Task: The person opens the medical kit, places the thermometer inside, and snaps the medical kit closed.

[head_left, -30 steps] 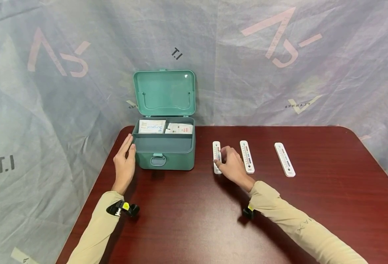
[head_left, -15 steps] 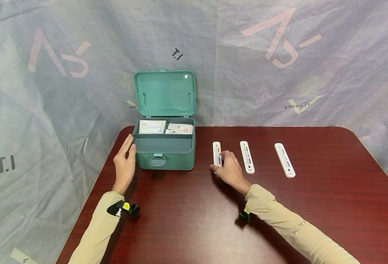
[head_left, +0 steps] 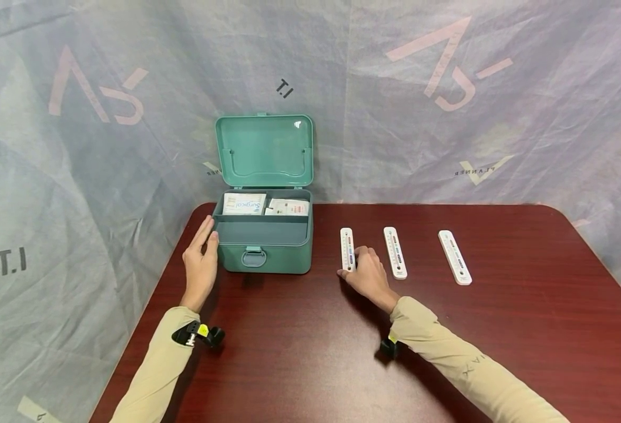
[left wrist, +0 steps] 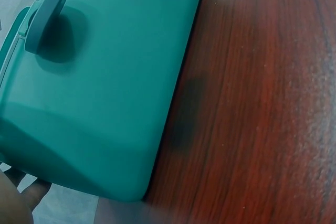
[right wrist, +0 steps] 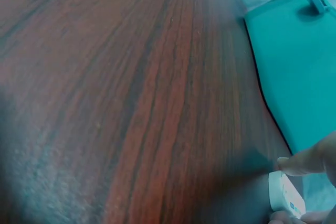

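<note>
My left hand point(head_left: 200, 264) rests with fairly straight fingers against the left side of a green plastic box point(head_left: 265, 259), seen large in the left wrist view. The box's lid point(head_left: 265, 150) stands raised. At the near end of the leftmost white thermometer point(head_left: 347, 249), my right hand point(head_left: 368, 273) pinches it across its width, thumb on one edge and fingers on the other. This end of the thermometer point(right wrist: 286, 195) shows between thumb and fingers in the right wrist view. To the right lie a second thermometer point(head_left: 395, 252) and a third thermometer point(head_left: 455, 257).
Inside the box's back compartments are a packet marked "Surgical" point(head_left: 244, 203) and another white packet point(head_left: 288, 207). A divider separates them from the front compartment point(head_left: 261, 232). The dark red table point(head_left: 299, 335) ends at a grey cloth backdrop point(head_left: 395, 141).
My right hand has slid toward the near end of the leftmost thermometer, its thumb and fingers now lower along it. The left hand, box and other thermometers stay as they were.
</note>
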